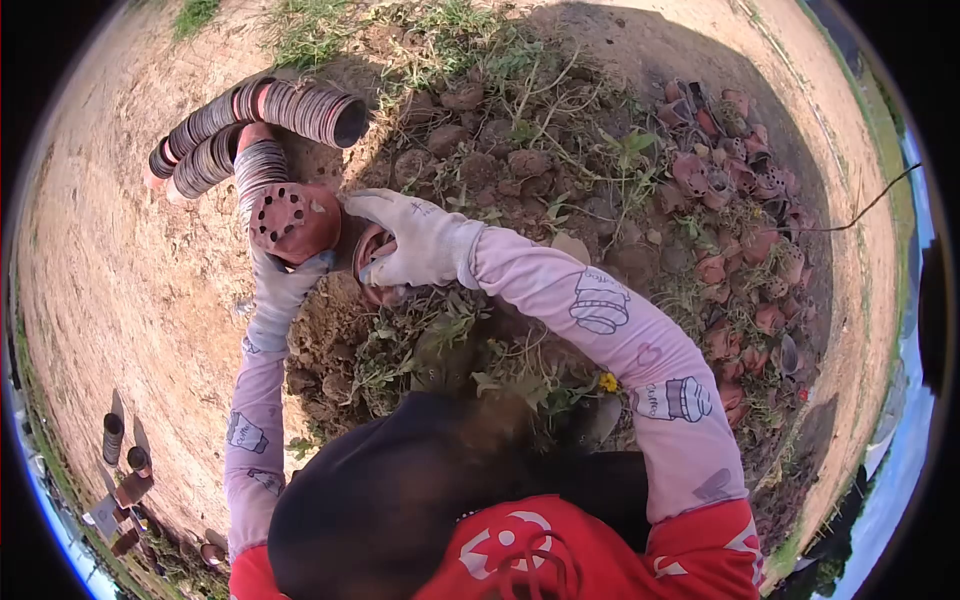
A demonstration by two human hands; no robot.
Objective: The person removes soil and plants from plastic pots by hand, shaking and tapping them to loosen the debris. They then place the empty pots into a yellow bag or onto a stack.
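My left hand [285, 284], in a pale work glove, is wrapped round the near end of a stack of reddish plastic pots [296, 222], whose holed base faces up. To its right, my right hand [412, 240], gloved too, grips another reddish pot [374, 262] with its open rim showing between thumb and fingers. The two hands are close together, the pots a little apart. Beyond them lie long rows of nested pots [290, 105] on the dirt.
A heap of soil clods and pulled weeds [500, 150] spreads in front and to the right. Many loose, broken pots [715, 180] lie at the far right. More pots [132, 488] stand at the lower left. A thin twig [860, 218] sticks out at right.
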